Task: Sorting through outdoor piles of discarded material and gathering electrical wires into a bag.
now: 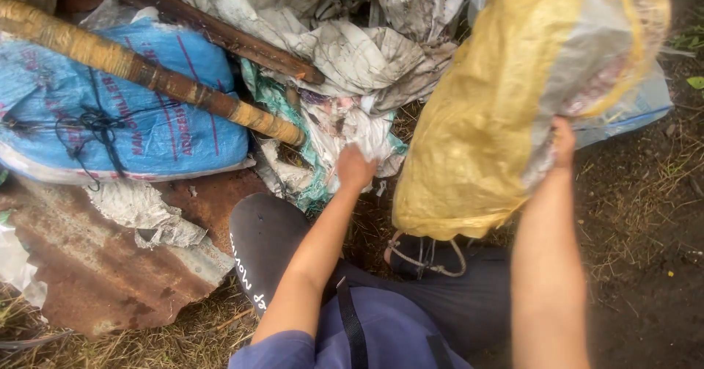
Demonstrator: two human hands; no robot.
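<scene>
You have one view only, from the camera on your head; it looks steeply down past your arms and close onto the rusty corrugated metal sheet [110, 266]; beyond that sheet the frame reaches crumpled sacks.

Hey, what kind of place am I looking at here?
Probably an outdoor scrap or rubbish pile: bare soil and dry grass, a rusty corrugated sheet, and heaped woven sacks and crumpled white bags.

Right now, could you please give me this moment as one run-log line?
left hand: grips crumpled white sack | right hand: holds yellow sack lifted | nearby: blue sack, bamboo pole, rusty sheet
</scene>
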